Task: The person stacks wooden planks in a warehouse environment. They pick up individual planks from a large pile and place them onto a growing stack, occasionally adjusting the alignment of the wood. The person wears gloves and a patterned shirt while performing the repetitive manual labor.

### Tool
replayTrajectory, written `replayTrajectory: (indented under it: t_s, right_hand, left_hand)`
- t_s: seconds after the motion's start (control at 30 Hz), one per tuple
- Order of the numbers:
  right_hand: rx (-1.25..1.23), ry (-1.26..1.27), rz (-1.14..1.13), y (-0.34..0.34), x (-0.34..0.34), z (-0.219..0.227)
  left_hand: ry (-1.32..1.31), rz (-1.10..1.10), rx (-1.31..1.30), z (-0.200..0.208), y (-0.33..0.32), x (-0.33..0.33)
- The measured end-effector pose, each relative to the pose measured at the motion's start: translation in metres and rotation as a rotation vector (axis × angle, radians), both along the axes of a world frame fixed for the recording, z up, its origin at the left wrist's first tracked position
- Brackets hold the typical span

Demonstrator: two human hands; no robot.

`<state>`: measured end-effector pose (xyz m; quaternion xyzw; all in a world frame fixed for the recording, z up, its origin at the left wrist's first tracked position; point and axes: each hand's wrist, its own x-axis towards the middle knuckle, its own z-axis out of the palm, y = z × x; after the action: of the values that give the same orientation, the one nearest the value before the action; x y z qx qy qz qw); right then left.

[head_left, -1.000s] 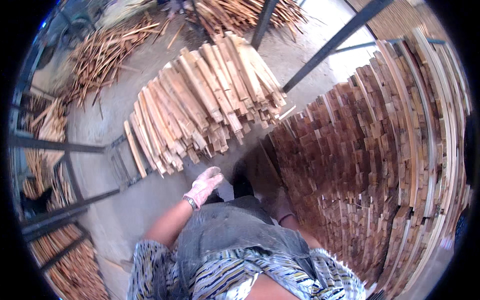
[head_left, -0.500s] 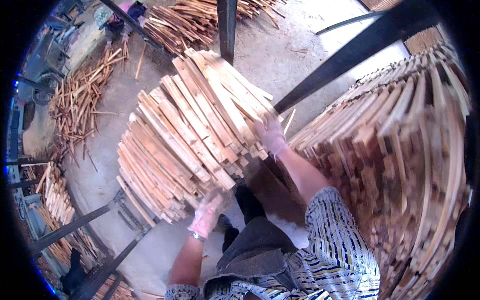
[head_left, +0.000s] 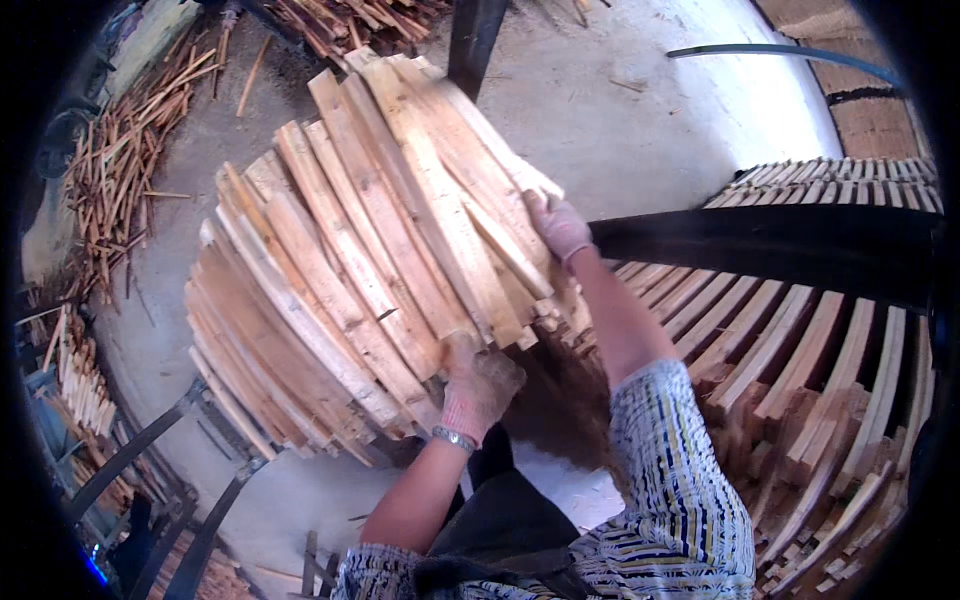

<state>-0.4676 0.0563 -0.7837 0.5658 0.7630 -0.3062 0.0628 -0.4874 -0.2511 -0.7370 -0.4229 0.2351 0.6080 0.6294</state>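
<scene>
A large stack of pale wooden slats (head_left: 370,230) lies in front of me, its pieces side by side in overlapping layers. My left hand (head_left: 482,385), in a thin, soiled glove with a metal-banded watch above it, is at the near ends of the slats. Its fingers touch a slat end but are blurred, so their grip is unclear. At the stack's right edge, my gloved right hand (head_left: 562,228) has its fingers curled over the end of an outer slat. That hand's palm side is hidden.
Another high slat stack (head_left: 800,340) stands close on the right, with a dark metal beam (head_left: 760,250) crossing over it. Loose sticks (head_left: 115,180) lie heaped on the floor at left. Metal frame bars (head_left: 205,530) stand at lower left. A dark post (head_left: 475,45) rises behind the stack.
My left hand has moved right and up, from beside the near slat ends onto them. My right hand stays at the stack's right edge. The whole view has shifted, showing more of the right-hand stack.
</scene>
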Motion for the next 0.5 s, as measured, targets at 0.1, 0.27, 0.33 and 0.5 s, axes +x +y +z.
replayTrajectory:
  t_s: [0.1, 0.27, 0.33, 0.5]
  right_hand:
    - [-0.104, -0.067, -0.019, -0.033, -0.017, 0.032]
    - [-0.138, -0.044, -0.009, -0.048, -0.014, 0.041]
    - [-0.119, -0.035, -0.017, -0.044, -0.012, 0.032]
    - [-0.319, 0.011, -0.059, -0.079, -0.023, 0.105]
  left_hand:
    - [-0.086, 0.331, -0.057, -0.016, 0.039, 0.008]
    - [-0.056, 0.445, -0.020, 0.004, 0.055, 0.010]
    - [0.006, 0.391, -0.057, 0.015, 0.061, 0.004]
    - [0.293, 0.293, -0.052, 0.042, 0.027, -0.015]
